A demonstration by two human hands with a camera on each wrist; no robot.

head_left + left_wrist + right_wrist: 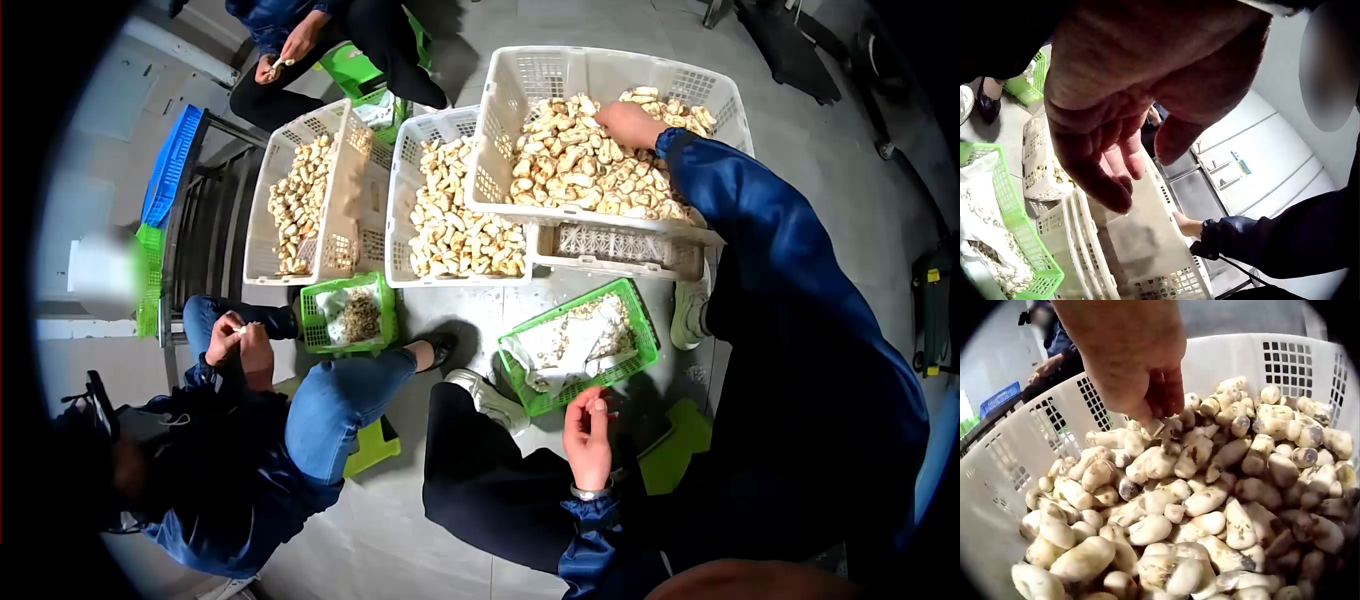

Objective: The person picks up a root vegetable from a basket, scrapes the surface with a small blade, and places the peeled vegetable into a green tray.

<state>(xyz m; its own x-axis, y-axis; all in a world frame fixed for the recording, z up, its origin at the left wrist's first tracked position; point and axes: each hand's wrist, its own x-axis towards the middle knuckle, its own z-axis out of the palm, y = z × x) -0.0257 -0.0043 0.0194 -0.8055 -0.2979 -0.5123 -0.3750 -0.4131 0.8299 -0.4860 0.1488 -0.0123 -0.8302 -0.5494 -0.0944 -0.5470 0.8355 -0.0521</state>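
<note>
1. Inside the large white crate (1229,359), the right hand (1138,369) reaches down to a heap of mushroom-like pieces (1154,506); the step in hand appears to be picking one out.
2. Its fingers are curled inward, tips close together against the pieces; whether they pinch one cannot be told, because the hand covers the contact.
3. The left hand (588,440) is loosely bent beside the near edge of a green basket (540,403), thumb apart from the fingers in its wrist view, with nothing seen in it.
4. Next, the work probably calls for a light grip on a single piece and a lift clear of its touching, overlapping neighbours, perhaps towards the free left hand.
5. Pale cream, stubby and knobbly, the pieces vary in length; many carry brown or greyish blotches, and they look firm but possibly easy to bruise.
</note>
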